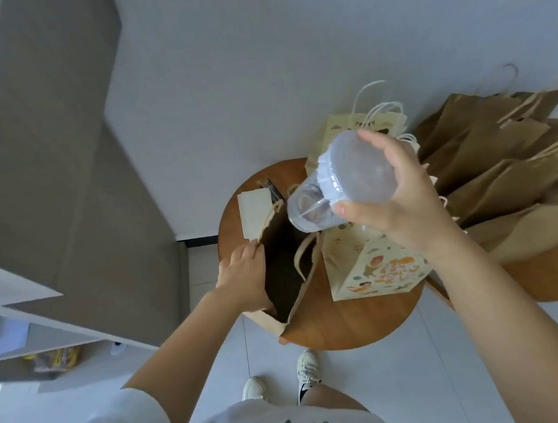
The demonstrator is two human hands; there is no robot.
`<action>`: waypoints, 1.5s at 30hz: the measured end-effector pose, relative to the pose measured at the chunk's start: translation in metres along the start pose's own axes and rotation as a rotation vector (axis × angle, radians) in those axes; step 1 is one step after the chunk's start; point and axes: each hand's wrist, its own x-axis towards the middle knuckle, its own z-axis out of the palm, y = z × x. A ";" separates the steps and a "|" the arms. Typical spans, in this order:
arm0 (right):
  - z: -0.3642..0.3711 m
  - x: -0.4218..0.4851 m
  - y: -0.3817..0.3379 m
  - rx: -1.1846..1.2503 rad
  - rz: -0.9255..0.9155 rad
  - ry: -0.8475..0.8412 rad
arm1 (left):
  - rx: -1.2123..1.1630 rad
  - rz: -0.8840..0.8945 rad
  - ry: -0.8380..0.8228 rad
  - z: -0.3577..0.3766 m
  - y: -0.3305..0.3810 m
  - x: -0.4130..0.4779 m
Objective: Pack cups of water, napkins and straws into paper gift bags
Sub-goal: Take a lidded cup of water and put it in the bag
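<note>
Cup (340,184): tilted, above bag (285,265), its 1 o'clock corner.
R hand (403,198): fingers wrap cup's lid end.
L hand (243,277): pinches bag rim open.
Tip: level cup, lower base-first.

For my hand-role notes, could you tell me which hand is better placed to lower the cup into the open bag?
Right. The right hand grips the lidded cup above the open brown bag, while the left hand holds its rim open.

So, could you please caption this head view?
Right hand holds a lidded cup above the open brown bag gripped by left hand.
</note>
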 end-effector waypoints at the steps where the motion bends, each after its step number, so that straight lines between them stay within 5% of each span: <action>1: 0.004 0.011 0.001 0.024 -0.003 -0.053 | 0.008 0.034 -0.007 -0.001 -0.004 0.002; 10: 0.060 0.053 0.073 -0.284 -0.005 -0.328 | -0.041 -0.015 -0.018 -0.021 -0.024 0.019; 15: 0.066 0.043 0.101 -0.517 -0.114 -0.566 | -0.317 -0.109 -0.022 -0.027 -0.021 0.035; 19: 0.071 0.038 0.103 -0.744 -0.320 -0.740 | -0.405 -0.164 0.027 -0.029 -0.017 0.043; 24: 0.104 0.047 0.092 -1.084 -0.622 -0.763 | -0.287 -0.061 -0.034 -0.035 -0.006 0.040; 33: 0.177 0.074 0.136 -1.023 -0.125 -1.104 | -0.220 -0.074 -0.014 -0.032 -0.008 0.044; 45: 0.186 0.072 0.173 -0.977 -0.034 -1.090 | -0.146 -0.196 -0.042 -0.036 -0.025 0.052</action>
